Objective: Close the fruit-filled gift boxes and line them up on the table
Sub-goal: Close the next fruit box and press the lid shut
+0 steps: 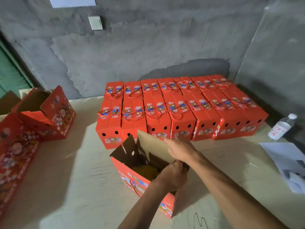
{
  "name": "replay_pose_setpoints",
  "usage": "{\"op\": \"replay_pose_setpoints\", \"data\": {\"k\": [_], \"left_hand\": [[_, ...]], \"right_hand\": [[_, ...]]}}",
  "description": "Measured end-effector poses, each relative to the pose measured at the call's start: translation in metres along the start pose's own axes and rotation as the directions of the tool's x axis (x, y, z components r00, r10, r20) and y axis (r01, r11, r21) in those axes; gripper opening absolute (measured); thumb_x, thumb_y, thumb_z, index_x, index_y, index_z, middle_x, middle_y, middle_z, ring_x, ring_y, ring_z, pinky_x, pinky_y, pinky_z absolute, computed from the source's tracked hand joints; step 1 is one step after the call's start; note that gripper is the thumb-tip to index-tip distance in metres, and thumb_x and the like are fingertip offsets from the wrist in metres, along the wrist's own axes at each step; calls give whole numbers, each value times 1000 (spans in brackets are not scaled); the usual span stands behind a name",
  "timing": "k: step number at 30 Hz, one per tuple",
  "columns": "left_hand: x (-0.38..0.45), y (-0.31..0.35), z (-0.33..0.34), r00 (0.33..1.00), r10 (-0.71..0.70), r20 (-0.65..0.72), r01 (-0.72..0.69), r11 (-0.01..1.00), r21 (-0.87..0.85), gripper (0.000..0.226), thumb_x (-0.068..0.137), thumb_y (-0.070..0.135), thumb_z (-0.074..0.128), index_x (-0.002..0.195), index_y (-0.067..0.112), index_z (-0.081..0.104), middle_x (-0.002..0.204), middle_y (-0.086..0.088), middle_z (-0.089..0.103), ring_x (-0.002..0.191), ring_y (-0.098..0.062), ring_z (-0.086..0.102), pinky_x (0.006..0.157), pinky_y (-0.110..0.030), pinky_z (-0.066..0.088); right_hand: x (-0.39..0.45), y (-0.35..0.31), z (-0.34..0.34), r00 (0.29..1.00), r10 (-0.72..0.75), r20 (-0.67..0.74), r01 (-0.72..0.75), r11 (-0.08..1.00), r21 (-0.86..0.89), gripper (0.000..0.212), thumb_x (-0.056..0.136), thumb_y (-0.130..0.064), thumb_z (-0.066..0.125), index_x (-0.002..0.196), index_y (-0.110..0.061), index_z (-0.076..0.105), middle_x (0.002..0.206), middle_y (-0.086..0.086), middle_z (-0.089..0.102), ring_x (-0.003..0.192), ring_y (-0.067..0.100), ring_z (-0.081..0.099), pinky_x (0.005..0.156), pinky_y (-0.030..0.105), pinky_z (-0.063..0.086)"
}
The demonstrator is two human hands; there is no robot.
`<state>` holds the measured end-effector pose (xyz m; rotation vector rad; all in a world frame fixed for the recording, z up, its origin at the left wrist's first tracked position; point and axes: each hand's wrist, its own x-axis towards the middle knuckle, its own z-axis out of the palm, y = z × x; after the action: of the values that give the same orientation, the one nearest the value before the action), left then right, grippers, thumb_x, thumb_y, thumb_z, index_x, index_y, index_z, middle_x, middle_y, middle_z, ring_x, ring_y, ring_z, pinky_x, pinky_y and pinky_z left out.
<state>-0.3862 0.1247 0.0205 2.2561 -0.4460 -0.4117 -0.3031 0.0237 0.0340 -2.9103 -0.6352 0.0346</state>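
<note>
Bare table (69, 171) is seen left of the open box (140, 176). The far side is blocked by closed boxes (181, 113); a bottle (282, 127) and papers (287, 164) crowd the right.

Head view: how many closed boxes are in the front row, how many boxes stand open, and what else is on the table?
Closed boxes, front row: 7
Open boxes: 2
Red box at left edge, state unclear: 1
Water bottle: 1
Printed paper: 1
Total: 12
</note>
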Motion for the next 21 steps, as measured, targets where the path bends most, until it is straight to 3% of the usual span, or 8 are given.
{"op": "replay_pose_setpoints", "data": {"k": [4, 8, 12, 14, 17, 21], "left_hand": [[29, 12, 13, 993, -115, -39, 115, 993, 6, 37, 108, 21, 40, 133, -3, 54, 126, -22, 64, 116, -34, 62, 91, -34, 47], [53, 28, 28, 999, 25, -22, -27, 996, -88, 28, 103, -2, 42, 121, -17, 56, 122, -29, 64, 117, -39, 60, 96, -41, 44], [74, 45, 48, 998, 21, -51, -29, 987, -160, 26, 101, -4, 43, 119, -15, 58, 120, -30, 65, 114, -41, 61, 93, -40, 44], [87, 55, 58, 998, 7, -60, -18, 980, -197, 23, 99, -5, 43, 112, -15, 60, 115, -32, 65, 112, -44, 61, 92, -44, 46], [109, 69, 70, 996, -48, -79, 26, 966, -258, 21, 95, -5, 40, 99, -11, 60, 106, -33, 64, 104, -47, 60, 88, -53, 50], [131, 95, 83, 981, -79, -175, 14, 939, -344, 25, 85, 10, 40, 85, -6, 59, 93, -33, 65, 89, -45, 64, 78, -55, 52]], "right_hand": [[0, 26, -12, 998, 26, 49, -30, 997, 74, 21, 93, 1, 49, 107, -11, 59, 99, 10, 71, 90, 29, 69, 77, 40, 55], [-4, 57, -17, 993, 60, 102, -72, 991, 112, 22, 91, 5, 48, 106, -5, 60, 101, 11, 69, 92, 28, 66, 83, 47, 55], [-7, 84, -24, 987, 81, 136, -99, 987, 130, 30, 94, 6, 48, 117, -5, 64, 108, 9, 70, 90, 26, 66, 74, 41, 52], [-6, 99, -27, 981, 88, 171, -109, 987, 114, 36, 97, 4, 48, 126, -11, 65, 119, 5, 70, 95, 23, 69, 80, 38, 56], [1, 125, -31, 978, 90, 186, -109, 989, 95, 28, 98, 2, 48, 112, -15, 65, 94, -2, 63, 86, 23, 66, 70, 35, 50], [12, 150, -39, 970, 49, 239, -72, 994, 88, 36, 99, 4, 45, 120, -16, 66, 104, 3, 65, 95, 26, 65, 74, 37, 49]]}}
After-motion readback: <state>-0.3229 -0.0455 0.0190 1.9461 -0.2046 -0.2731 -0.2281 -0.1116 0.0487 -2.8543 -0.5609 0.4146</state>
